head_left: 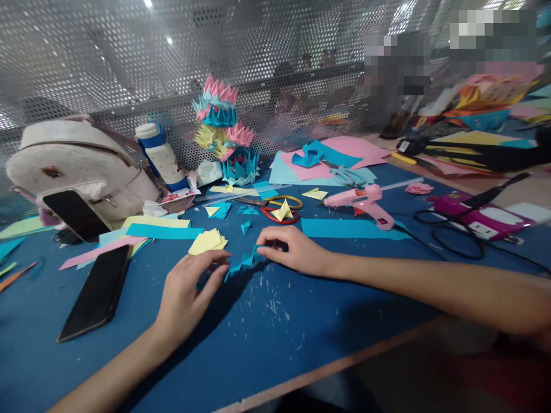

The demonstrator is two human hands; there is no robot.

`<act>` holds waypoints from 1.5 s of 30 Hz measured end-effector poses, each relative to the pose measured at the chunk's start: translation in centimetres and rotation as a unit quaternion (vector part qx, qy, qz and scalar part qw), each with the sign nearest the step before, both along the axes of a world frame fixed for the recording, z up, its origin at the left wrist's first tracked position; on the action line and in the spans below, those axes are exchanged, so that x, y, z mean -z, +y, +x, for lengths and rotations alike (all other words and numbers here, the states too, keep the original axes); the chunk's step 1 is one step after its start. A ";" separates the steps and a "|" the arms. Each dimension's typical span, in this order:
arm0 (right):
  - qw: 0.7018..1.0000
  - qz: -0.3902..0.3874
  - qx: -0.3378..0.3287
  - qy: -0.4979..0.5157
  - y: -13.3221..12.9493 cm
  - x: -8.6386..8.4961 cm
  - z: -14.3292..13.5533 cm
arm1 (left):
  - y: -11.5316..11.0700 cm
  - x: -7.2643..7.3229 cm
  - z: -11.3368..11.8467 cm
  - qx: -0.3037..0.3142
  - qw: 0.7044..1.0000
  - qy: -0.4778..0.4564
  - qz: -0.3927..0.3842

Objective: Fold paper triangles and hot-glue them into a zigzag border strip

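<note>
A chain of small folded blue paper points [246, 261] stretches between my two hands just above the blue table. My left hand [186, 291] pinches its left end between thumb and fingers. At the other end, the curled fingers of my right hand [289, 248] grip the chain. Just beyond lie a loose blue folded piece [245, 228] and a stack of yellow paper squares [208, 241]. Scissors with red and yellow handles [269, 205] rest behind my right hand, a yellow folded piece [283, 211] on top of them.
A pink glue gun [359, 201] with a cord lies right of the scissors. Blue paper strips [344, 228], a phone [97, 289], a white backpack [77, 166], a bottle [161, 158] and stacked folded-paper rings [226, 135] surround the work. A perforated metal screen [129, 63] stands behind.
</note>
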State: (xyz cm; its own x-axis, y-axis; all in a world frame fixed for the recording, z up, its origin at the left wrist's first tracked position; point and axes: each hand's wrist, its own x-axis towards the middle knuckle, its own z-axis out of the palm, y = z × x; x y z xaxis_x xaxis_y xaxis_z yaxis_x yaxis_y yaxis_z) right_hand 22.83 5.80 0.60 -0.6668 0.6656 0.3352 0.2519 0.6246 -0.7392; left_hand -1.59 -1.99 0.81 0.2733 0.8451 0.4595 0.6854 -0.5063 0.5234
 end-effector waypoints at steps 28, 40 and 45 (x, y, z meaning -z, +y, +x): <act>0.991 -0.127 0.008 0.030 0.2 0.0 0.0 | 2.4 -0.7 -0.5 0.078 0.706 -0.643 -0.287; 0.998 0.001 -0.058 -0.029 0.5 0.5 0.5 | 2.2 -0.3 -0.4 0.120 0.726 -0.607 -0.300; 0.997 0.041 -0.047 -0.035 0.2 0.1 0.6 | 2.3 -0.2 -0.6 0.104 0.720 -0.609 -0.316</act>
State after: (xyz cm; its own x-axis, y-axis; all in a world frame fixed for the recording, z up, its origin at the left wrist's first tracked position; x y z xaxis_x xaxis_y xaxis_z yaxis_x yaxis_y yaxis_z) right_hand 23.39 6.01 0.51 -0.7485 0.5710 0.3372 0.2378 0.7058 -0.6673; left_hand -2.24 0.30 1.04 0.1438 0.9896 0.0078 -0.5335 0.0709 0.8428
